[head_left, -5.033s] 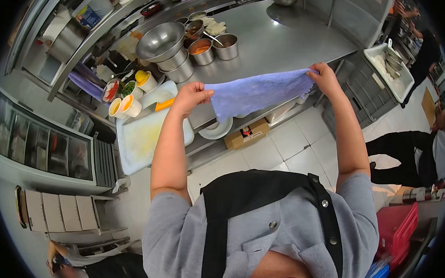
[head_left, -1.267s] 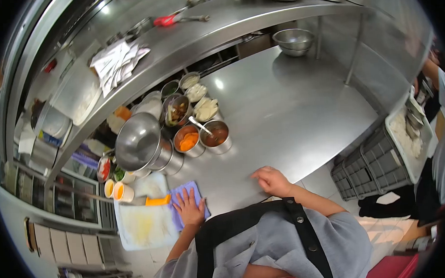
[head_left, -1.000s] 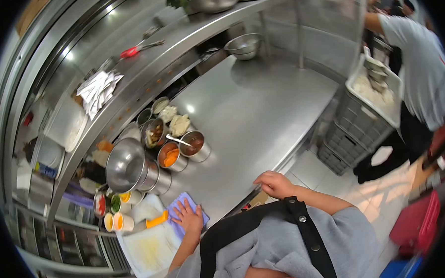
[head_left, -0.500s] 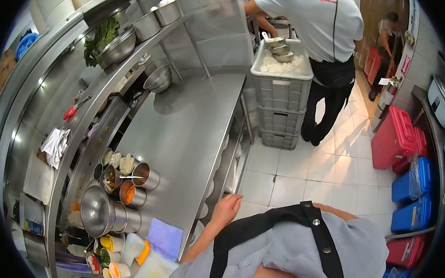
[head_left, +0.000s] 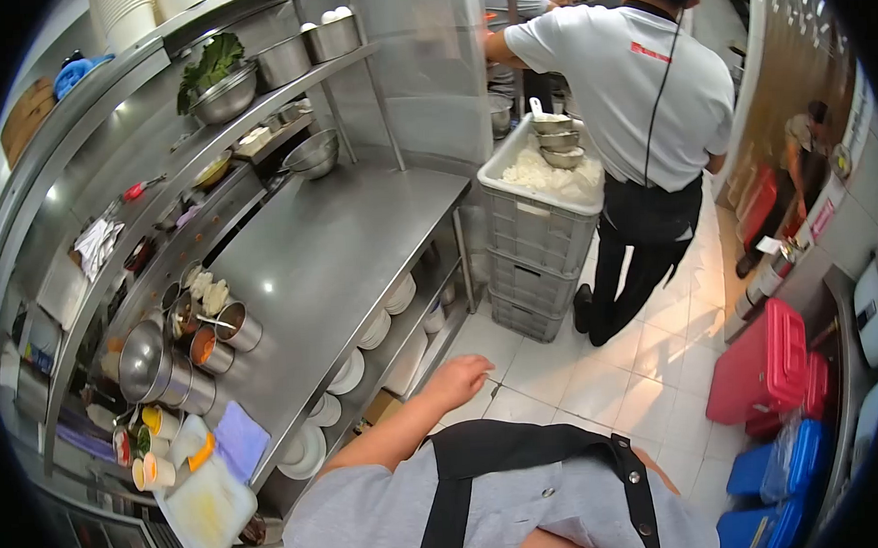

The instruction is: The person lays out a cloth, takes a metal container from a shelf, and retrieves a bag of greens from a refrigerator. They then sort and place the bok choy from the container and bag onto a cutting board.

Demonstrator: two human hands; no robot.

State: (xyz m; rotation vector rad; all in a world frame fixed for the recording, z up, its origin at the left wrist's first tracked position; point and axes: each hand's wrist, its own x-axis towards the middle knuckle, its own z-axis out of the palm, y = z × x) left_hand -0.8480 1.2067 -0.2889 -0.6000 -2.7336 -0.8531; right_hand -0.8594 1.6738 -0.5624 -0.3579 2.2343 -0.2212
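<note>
My left hand (head_left: 461, 381) hangs in the air over the tiled floor, off the front edge of the steel counter (head_left: 330, 240). Its fingers are loosely bent and apart, with nothing visible in them. Stacked white plates (head_left: 347, 373) on the shelf under the counter are the nearest objects. My right hand is out of view behind my body. On the counter's near end lie a white cutting board (head_left: 206, 509), an orange-handled knife (head_left: 202, 451) and a purple cloth (head_left: 239, 439).
Steel containers of ingredients (head_left: 238, 327) line the counter's back side. Ahead, stacked grey crates (head_left: 536, 255) hold white contents and metal bowls (head_left: 561, 146). A co-worker (head_left: 638, 118) in a white shirt stands beside them. Red (head_left: 756, 363) and blue bins (head_left: 775, 460) are on the right.
My view has shifted forward along the counter, and the board and containers sit lower left. My left hand stays beside the counter. The co-worker's legs have changed stance.
</note>
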